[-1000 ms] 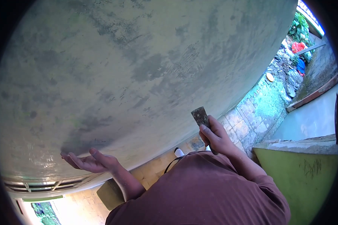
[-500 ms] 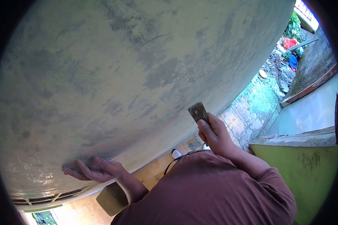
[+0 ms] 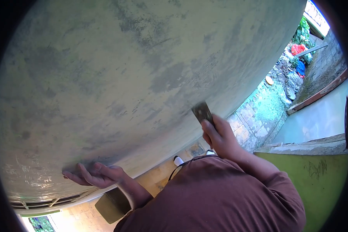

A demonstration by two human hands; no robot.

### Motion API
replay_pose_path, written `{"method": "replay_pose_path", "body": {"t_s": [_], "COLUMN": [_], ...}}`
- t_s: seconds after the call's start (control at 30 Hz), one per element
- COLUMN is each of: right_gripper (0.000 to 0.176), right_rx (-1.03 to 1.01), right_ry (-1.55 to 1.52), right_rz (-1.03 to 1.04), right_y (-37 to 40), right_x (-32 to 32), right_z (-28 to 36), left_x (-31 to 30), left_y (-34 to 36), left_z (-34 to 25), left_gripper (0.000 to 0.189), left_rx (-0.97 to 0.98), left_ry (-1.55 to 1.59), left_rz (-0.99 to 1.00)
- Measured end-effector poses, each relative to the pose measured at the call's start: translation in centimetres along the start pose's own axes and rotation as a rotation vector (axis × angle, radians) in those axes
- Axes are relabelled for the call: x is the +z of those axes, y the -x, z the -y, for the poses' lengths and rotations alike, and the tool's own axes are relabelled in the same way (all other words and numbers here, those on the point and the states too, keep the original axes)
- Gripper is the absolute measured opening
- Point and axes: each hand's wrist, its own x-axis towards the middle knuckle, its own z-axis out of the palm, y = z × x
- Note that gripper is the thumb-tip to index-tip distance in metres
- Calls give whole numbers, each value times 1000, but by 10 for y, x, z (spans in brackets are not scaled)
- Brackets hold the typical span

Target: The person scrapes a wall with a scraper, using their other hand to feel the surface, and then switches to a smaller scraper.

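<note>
My right hand is closed around a scraper, a short, flat, rectangular blade stained with dried material. Its far edge is at the wall, which is pale with grey, patchy smears. The scraper's handle is hidden inside my fist. Lower on the left, my left hand lies with fingers stretched out and slightly apart against the same wall, over a darker shaded patch. No tool shows in it.
Behind my left forearm stands a dark boxy object on the tiled floor. A green low wall with a rough ledge rises at my right. Beyond it lie rubble and a red bag. Slatted vents are at lower left.
My right hand and the scraper have moved slightly up and left along the wall, with the scraper blurred. My left hand stays almost where it was.
</note>
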Motion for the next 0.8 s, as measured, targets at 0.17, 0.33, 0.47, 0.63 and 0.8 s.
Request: {"method": "replay_pose_path", "body": {"t_s": [0.17, 0.33, 0.47, 0.63, 0.8], "right_gripper": [28, 29, 30, 31, 26], "right_rx": [6, 95, -41, 33, 73], "right_ry": [-126, 0, 16, -47, -105], "right_rz": [18, 12, -40, 19, -26], "right_y": [0, 8, -9, 2, 12], "right_x": [1, -10, -4, -11, -28], "right_z": [-1, -31, -1, -22, -83], "left_x": [2, 1, 3, 2, 2], "left_y": [2, 0, -4, -2, -1], "left_z": [-2, -1, -5, -2, -3], "left_gripper": [38, 38, 34, 35, 36], "left_rx": [-45, -7, 28, 18, 1], "left_ry": [39, 27, 21, 32, 18], "left_rz": [-27, -9, -26, -18, -15]}}
